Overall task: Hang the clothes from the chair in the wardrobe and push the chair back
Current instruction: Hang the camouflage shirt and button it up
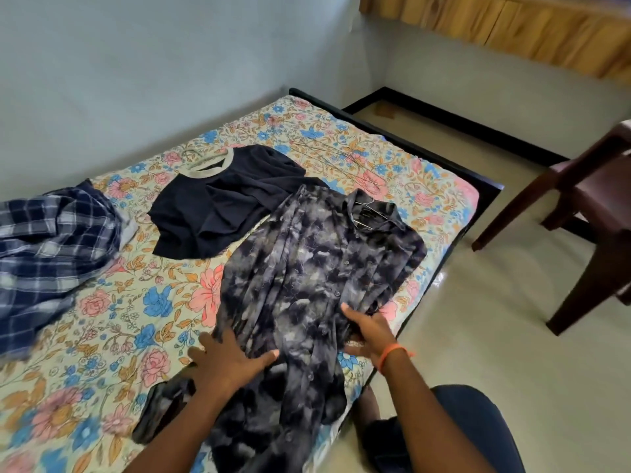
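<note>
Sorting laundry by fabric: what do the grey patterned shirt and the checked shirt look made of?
Grey patterned shirt: thin, drapey woven cloth, perhaps rayon; it lies in soft, fine folds. Checked shirt: thicker matte weave, likely cotton or flannel; its folds are bulkier.

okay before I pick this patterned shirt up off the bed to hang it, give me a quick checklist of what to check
1. Hanger inside the patterned shirt collar: ok, wire shows there.
2. Shirt buttoned so it stays on: cannot tell.
3. Left hand on the shirt: ok, flat on its lower edge, no grip yet.
4. Right hand grip: ok, it holds the shirt's side.
5. Navy t-shirt clear of it: not ok, the edges overlap.
6. Chair emptied: ok, none on the visible part.
</note>
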### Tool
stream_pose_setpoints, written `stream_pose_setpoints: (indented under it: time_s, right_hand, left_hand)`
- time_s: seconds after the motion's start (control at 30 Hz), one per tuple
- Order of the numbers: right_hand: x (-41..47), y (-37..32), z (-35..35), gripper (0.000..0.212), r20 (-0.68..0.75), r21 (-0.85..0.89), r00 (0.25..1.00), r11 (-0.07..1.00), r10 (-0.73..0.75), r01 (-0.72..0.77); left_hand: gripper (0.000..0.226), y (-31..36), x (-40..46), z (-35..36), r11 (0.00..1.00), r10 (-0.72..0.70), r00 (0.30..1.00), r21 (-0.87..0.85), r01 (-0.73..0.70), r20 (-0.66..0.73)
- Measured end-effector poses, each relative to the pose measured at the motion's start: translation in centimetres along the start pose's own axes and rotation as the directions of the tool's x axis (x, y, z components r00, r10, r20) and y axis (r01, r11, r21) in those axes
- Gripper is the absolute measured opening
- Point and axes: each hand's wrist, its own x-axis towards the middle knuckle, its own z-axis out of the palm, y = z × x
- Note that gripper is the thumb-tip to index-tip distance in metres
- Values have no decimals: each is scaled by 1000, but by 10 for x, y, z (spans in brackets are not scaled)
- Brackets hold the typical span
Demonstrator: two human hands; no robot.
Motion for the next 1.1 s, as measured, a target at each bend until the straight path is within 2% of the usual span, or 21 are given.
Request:
stream_pose_setpoints:
  time_s: [0.07,0.1,0.13,0.17,0.23,0.3,0.37,0.43,0.47,0.5,0.53,0.6,0.63,0.67,0.7,0.73,0.8,0.87,0.93,1.0,1.1]
  right_hand:
    - [-15,9,10,67,189,-70,980,997,54,-41]
    - [-19,13,14,71,237,-140,969,989,73,-40]
    - [-23,15,19,76,254,-190,963,981,84,-35]
    - [-24,16,23,77,244,-236,965,971,98,-39]
    - [-28,10,27,52,225,-282,972,959,69,-3]
    - [-23,-15,23,28,135,-242,990,967,-48,80]
    - [-18,-55,13,20,-86,-142,964,961,-250,237]
    - [-15,-99,-1,32,-344,-256,803,871,-487,419]
    - [-16,-116,-7,41,-384,-364,715,808,-584,463]
    - [-15,-125,-12,44,-379,-461,661,752,-647,471]
    - [-10,-128,-16,41,-340,-530,651,710,-678,463]
    - [0,-119,-20,34,-230,-706,748,636,-622,312]
    - [3,-107,-22,35,-186,-805,810,559,-556,199]
    - [8,-98,-24,37,-164,-885,850,455,-501,98]
    - [12,-92,-26,40,-166,-933,851,358,-499,28]
    - [15,-92,-28,42,-165,-957,817,291,-553,4]
    - [26,-107,-31,44,-135,-961,710,266,-691,77]
    - [46,-134,-32,47,-122,-942,614,285,-780,175]
    - [69,-170,-30,52,-119,-933,590,292,-799,208]
    - [95,-208,-26,46,-125,-935,615,299,-779,190]
    - [149,-255,-20,42,-132,-930,699,331,-703,158]
  left_hand:
    - [151,-4,-4,7,998,9,999,-64,-6,44]
    - [148,-3,-6,9,996,37,998,-86,-32,54]
    - [133,0,-8,8,988,88,995,-128,-81,49]
    - [105,4,-10,7,972,145,989,-192,-136,32]
    - [47,16,-10,4,901,255,967,-359,-244,-16]
    - [20,35,-13,0,786,322,947,-553,-277,-16]
    - [16,58,-14,-8,662,399,912,-659,-356,-91]
    - [15,86,-11,-18,589,452,866,-658,-469,-214]
    - [14,100,-10,-23,577,469,845,-635,-513,-256]
    - [16,111,-7,-26,595,472,826,-581,-555,-306]
    - [22,119,-3,-27,640,459,813,-501,-582,-359]
    - [47,123,1,-24,804,381,820,-283,-522,-428]
    - [63,119,4,-19,869,350,823,-172,-463,-448]
    - [79,116,7,-15,905,348,806,-54,-423,-479]
    - [92,111,12,-11,912,382,774,68,-405,-505]
    - [102,109,20,-8,891,447,737,181,-417,-507]
    - [115,110,41,-9,818,574,685,344,-460,-449]
    - [118,117,64,-12,788,607,723,368,-493,-332]
    - [122,128,87,-14,826,551,795,297,-478,-254]
    - [133,140,103,-16,864,486,845,266,-427,-222]
    - [152,161,126,-22,904,397,906,235,-358,-148]
